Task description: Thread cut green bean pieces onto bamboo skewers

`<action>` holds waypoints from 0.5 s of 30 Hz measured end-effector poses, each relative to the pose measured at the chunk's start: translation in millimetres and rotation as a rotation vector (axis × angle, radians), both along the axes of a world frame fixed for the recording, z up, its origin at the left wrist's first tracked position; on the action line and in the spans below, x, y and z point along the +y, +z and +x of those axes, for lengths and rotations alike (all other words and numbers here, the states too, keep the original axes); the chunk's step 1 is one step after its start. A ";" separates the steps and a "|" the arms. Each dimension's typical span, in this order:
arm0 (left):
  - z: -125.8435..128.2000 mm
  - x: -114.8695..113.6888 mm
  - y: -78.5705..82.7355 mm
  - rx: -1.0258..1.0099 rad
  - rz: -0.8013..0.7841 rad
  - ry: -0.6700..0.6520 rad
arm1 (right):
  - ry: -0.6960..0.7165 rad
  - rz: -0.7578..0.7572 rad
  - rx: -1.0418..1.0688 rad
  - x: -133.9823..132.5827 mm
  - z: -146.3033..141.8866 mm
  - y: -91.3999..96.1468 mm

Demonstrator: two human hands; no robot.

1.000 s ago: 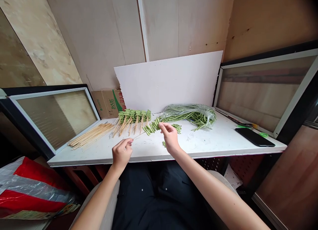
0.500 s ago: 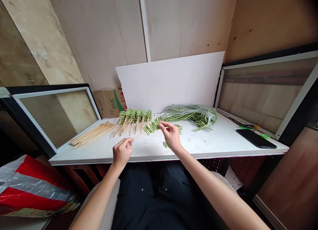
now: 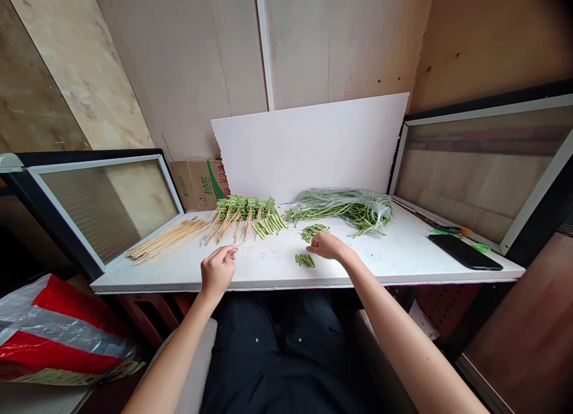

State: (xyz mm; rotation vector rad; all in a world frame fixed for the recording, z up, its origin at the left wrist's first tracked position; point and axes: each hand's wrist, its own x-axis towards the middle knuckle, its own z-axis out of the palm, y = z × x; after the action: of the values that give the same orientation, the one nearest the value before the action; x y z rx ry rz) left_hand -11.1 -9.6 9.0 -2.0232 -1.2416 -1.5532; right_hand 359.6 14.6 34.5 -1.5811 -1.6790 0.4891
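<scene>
My left hand (image 3: 218, 271) hovers at the front edge of the white table (image 3: 394, 256), thumb and fingers pinched on the end of a thin bamboo skewer. The skewer's far end carries a row of green bean pieces (image 3: 270, 224), resting beside a pile of finished bean skewers (image 3: 242, 214). My right hand (image 3: 329, 246) lies palm down on the table, fingers bunched. It sits between a heap of cut bean pieces (image 3: 314, 230) and a smaller cluster of pieces (image 3: 305, 259). What its fingertips hold is hidden.
A bundle of bare skewers (image 3: 168, 241) lies at the left. A plastic bag of long beans (image 3: 347, 206) sits at the back. A black phone (image 3: 465, 252) lies at the right. Glass-framed panels (image 3: 102, 205) flank the table, with a white board (image 3: 308, 148) and a cardboard box (image 3: 197, 184) behind.
My right hand let go of the beans on the skewer and dropped to the loose cut pieces. The skewer's loaded end has swung back beside the finished pile.
</scene>
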 end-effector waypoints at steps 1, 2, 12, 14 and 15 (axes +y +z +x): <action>0.2 0.0 -0.4 0.006 -0.004 0.005 | 0.010 -0.056 -0.067 2.6 3.8 -4.5; 0.3 0.0 -0.9 0.012 -0.006 0.010 | 0.046 -0.111 -0.128 4.6 6.2 -8.2; 1.4 1.0 -4.5 0.064 -0.004 0.006 | 0.094 -0.312 -0.298 9.5 -0.5 -17.2; 2.2 0.8 -4.7 0.080 0.005 0.003 | 0.068 -0.331 -0.333 8.5 -4.3 -16.4; 2.6 0.6 -4.9 0.088 0.011 0.001 | 0.048 -0.339 -0.356 7.7 -6.6 -15.9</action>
State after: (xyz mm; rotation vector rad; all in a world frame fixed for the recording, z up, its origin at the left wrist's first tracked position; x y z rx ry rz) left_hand -8.5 -9.0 4.1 -2.0601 -1.1980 -1.4514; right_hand 353.0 22.4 18.6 -1.9674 -1.9806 0.5653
